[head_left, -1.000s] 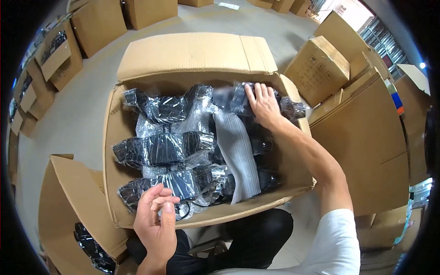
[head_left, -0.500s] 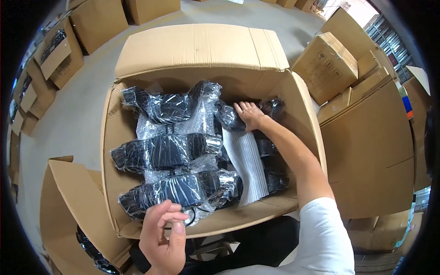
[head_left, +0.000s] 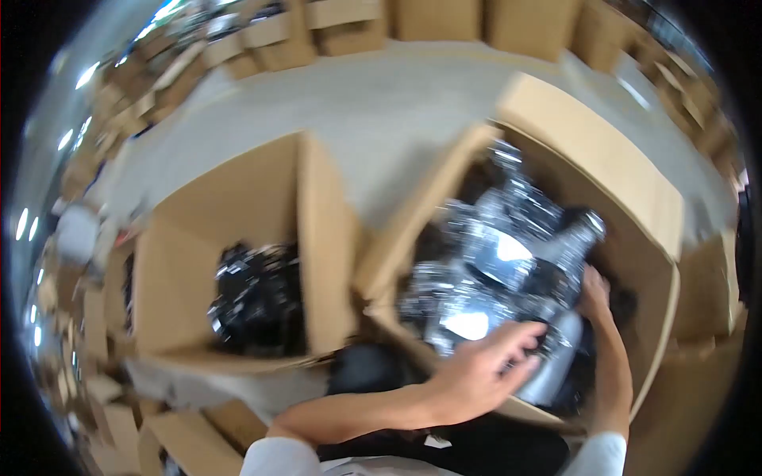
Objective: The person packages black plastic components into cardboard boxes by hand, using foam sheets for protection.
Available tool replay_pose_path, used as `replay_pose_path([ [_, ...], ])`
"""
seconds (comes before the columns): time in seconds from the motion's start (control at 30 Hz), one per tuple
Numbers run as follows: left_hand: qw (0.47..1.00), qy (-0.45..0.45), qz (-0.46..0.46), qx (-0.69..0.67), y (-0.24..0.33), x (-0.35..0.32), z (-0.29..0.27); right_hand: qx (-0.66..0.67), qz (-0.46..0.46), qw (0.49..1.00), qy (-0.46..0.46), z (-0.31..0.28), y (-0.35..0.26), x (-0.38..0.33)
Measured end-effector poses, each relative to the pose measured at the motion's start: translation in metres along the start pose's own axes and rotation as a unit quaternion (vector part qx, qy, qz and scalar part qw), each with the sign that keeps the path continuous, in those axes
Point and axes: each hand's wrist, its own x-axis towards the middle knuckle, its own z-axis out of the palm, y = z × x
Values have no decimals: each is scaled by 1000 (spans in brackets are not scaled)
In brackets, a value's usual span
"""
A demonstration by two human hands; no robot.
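Observation:
Black parts wrapped in clear plastic film fill much of the large open cardboard box on the right. My left hand hovers over the box's near side, thumb and fingers apart, with nothing visible between them. Farther right, inside the box, my right hand reaches down beside the wrapped parts. Its fingers are blurred and partly hidden, so I cannot tell whether they grip anything. Beneath my left hand's fingertips a pale grey sheet shows among the parts.
To the left stands a second open cardboard box, holding a black film-wrapped bundle. Another open box is at the lower left. Several cartons line the far side of the grey floor.
My view has swung left, bringing the second box fully into sight and shifting the large box rightward. My left hand has moved forward over the large box; my right hand stays inside it.

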Motion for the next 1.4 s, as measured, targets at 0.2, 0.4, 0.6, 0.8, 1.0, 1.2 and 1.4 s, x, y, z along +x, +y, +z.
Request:
replay_pose_path([
  [0.2,921,15,277,274,35,-75,-120,-127,81,983,-105,-20,16,-58],
  [0.4,892,237,-118,367,-74,-104,-363,90,81,987,-110,-117,-70,-143],
  [0.6,777,64,-560,281,-256,-168,-440,223,190,937,-190,-152,-147,-204],
  [0.8,766,-9,-497,408,-306,-200,-350,270,271,923,-44,-132,-138,-228],
  [1.0,829,35,-507,234,-261,-214,-453,292,249,921,-58,-134,-147,-214],
  [1.2,920,181,-341,59,-59,-180,-471,282,228,931,-31,-140,-149,-221],
  [1.4,963,259,-50,54,68,-157,-433,296,93,950,-19,-177,-207,-190],
])
